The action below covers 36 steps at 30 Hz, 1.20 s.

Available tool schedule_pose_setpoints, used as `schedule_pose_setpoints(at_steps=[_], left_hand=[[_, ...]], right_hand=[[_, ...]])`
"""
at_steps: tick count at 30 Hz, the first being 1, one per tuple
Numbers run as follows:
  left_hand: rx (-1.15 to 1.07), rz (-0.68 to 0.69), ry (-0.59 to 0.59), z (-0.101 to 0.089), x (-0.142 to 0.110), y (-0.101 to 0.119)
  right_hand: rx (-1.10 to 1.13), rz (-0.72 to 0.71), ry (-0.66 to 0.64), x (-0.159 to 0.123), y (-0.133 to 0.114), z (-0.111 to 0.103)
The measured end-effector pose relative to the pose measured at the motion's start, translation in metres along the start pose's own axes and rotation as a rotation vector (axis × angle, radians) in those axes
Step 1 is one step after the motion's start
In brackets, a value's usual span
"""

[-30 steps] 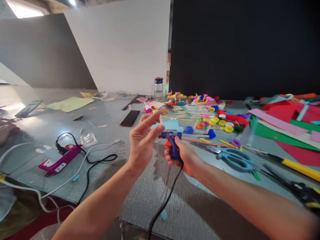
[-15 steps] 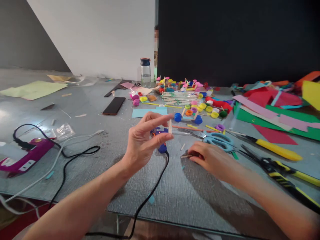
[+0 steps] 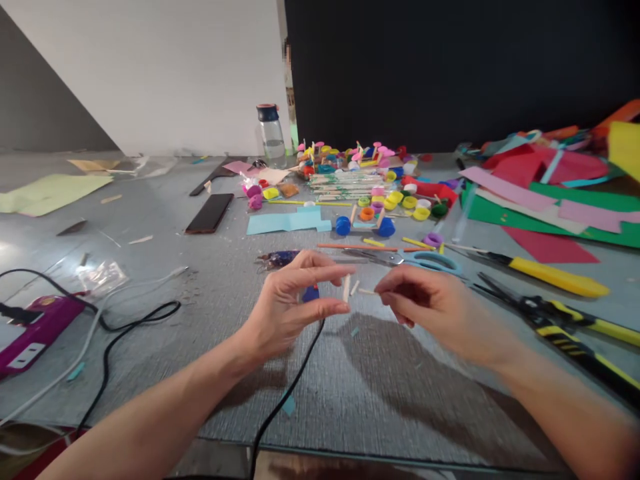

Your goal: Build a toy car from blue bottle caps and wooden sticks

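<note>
My left hand (image 3: 290, 303) is raised over the grey table (image 3: 350, 387) and pinches a short pale stick piece (image 3: 346, 288) upright between thumb and forefinger. My right hand (image 3: 435, 310) is just to its right and pinches a thin wooden stick (image 3: 367, 291) that points toward the pale piece, their ends nearly touching. A blue glue gun (image 3: 285, 260) lies on the table behind my left hand, partly hidden, with its black cord (image 3: 285, 393) running toward me.
Blue-handled scissors (image 3: 425, 260), a yellow-handled cutter (image 3: 555, 280) and black-and-yellow snips (image 3: 565, 327) lie to the right. Coloured bottle caps (image 3: 400, 203), sticks and paper sheets (image 3: 540, 200) crowd the back. A black phone (image 3: 210, 213), a water bottle (image 3: 271, 133) and a magenta glue gun (image 3: 30, 330) sit left.
My right hand put the blue glue gun down, picked a thin stick off the table and raised it beside the pale piece in my left hand. The view tilted downward.
</note>
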<state>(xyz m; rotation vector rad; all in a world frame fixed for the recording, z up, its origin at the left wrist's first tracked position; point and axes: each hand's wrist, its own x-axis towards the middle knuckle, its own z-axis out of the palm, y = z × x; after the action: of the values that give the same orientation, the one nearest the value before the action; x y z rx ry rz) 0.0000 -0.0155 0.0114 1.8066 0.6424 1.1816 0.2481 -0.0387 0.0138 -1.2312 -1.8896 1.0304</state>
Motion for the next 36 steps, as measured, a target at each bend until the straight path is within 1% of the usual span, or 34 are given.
schedule_pose_setpoints(at_steps=[3, 5, 12, 17, 20, 22, 25, 28, 31, 36], left_hand=[[-0.002, -0.045, -0.02, 0.001, 0.0, -0.002], [-0.003, -0.069, -0.015, 0.002, 0.001, -0.001], [-0.044, -0.096, -0.061, 0.005, 0.0, 0.001], [-0.061, -0.112, -0.062, 0.005, 0.0, 0.003], [-0.127, -0.154, -0.088, 0.008, 0.0, 0.005], [-0.19, -0.211, -0.114, 0.011, -0.001, 0.008], [-0.31, -0.301, -0.163, 0.016, -0.003, 0.011], [-0.403, -0.36, -0.197, 0.021, -0.005, 0.014], [-0.441, -0.383, -0.205, 0.024, -0.007, 0.015], [-0.475, -0.374, -0.218, 0.026, -0.008, 0.012]], right_hand=[[0.225, 0.019, 0.004, 0.0, -0.004, -0.003], [0.314, 0.013, 0.018, 0.0, -0.006, -0.005], [0.453, -0.052, 0.023, -0.009, -0.015, -0.005], [0.453, -0.086, 0.064, -0.014, -0.021, -0.004], [0.431, -0.093, 0.086, -0.016, -0.023, -0.004], [0.404, -0.146, 0.099, -0.017, -0.024, -0.003], [0.329, -0.266, 0.154, -0.02, -0.026, 0.0], [0.288, -0.327, 0.193, -0.021, -0.027, 0.005], [0.299, -0.327, 0.179, -0.02, -0.026, 0.009], [0.321, -0.319, 0.175, -0.017, -0.024, 0.013]])
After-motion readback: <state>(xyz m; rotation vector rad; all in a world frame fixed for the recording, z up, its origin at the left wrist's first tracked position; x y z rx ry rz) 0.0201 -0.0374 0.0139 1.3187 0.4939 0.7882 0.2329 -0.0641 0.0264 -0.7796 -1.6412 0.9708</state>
